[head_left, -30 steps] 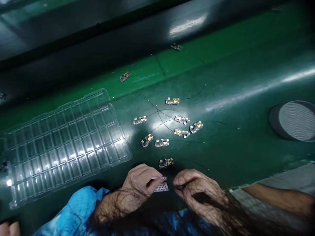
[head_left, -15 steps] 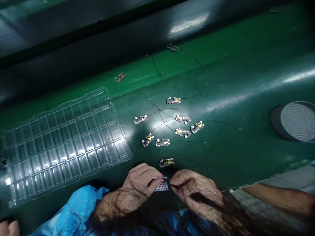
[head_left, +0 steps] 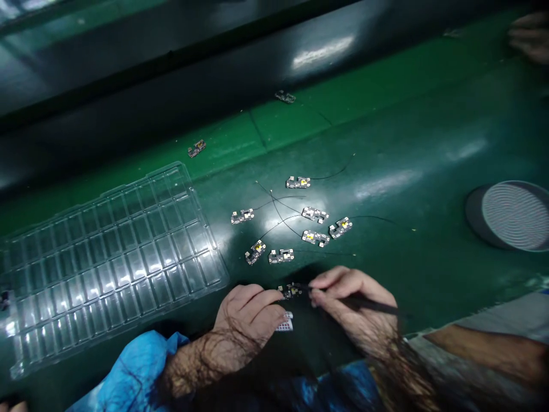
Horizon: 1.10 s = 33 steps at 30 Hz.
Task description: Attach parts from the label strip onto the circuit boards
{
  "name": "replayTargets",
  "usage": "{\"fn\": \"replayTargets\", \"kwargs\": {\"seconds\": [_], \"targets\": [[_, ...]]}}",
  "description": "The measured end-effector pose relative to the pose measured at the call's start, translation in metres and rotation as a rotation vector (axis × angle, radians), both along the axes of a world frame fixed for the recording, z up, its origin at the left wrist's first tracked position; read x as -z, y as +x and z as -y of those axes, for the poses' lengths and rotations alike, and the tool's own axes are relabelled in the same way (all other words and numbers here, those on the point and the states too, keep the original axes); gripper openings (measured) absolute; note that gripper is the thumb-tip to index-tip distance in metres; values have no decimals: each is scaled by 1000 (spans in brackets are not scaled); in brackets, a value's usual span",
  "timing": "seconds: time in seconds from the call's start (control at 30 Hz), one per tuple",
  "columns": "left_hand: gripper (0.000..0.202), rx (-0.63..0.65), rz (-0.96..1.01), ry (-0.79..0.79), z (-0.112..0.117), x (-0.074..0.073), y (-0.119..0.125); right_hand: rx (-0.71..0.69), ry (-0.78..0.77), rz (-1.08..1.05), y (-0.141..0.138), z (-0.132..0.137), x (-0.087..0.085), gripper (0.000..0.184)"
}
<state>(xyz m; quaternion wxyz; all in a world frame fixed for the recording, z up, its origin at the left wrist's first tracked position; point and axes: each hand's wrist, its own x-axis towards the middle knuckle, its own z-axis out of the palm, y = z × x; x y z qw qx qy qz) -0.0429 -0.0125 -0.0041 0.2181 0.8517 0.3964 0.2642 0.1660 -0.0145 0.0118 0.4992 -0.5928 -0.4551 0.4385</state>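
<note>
Your left hand (head_left: 246, 315) is curled narrow, fingertips pinning the small circuit board (head_left: 290, 290) that lies just ahead of both hands on the green belt (head_left: 429, 171). A small white dotted sheet (head_left: 285, 324) is tucked under that hand's thumb side, touching it.

Your right hand (head_left: 354, 303) is closed around a thin dark tool (head_left: 364, 305), held like a pen; its tip points left and meets the same board. The two hands are just beside each other, with the board between the fingertips.

Further ahead of your hands: 7 more small boards (head_left: 281, 256) scattered loose on the belt, several with thin black wires (head_left: 278, 209) trailing and crossing. 2 more boards (head_left: 196, 149) sit well beyond, on the lighter green strip.

Ahead and left of your left hand: a clear plastic tray (head_left: 107, 257) with a grid of compartments; I can't tell whether anything lies in it.

Far right of your right hand: a round grey ribbed disc (head_left: 512, 216). Another person's hand (head_left: 529, 37) shows at the far right edge, well apart from yours.
</note>
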Motion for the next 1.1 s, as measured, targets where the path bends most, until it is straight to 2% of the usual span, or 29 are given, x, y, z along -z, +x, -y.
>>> {"fn": "replayTargets", "kwargs": {"seconds": [0.13, 0.23, 0.5, 0.7, 0.83, 1.1], "targets": [[22, -61, -49, 116, -11, 1, 4, 28, -47, 21, -1, -31, 2, 22], [26, -43, -105, 121, -20, -1, 7, 3, -58, 35, -3, -39, 7, 20], [17, -4, -164, 41, -25, -2, 9, 7, -41, 14, -6, -40, 13, 19], [28, -7, -172, 104, -19, 6, 11, -20, -17, 29, -7, -40, 14, 19], [26, 2, -199, 154, -16, 10, 10, -24, -32, 25, -6, -37, 16, 20], [24, 25, -195, 194, -21, -4, 10, -47, -35, 18, -5, -36, 17, 19]]}}
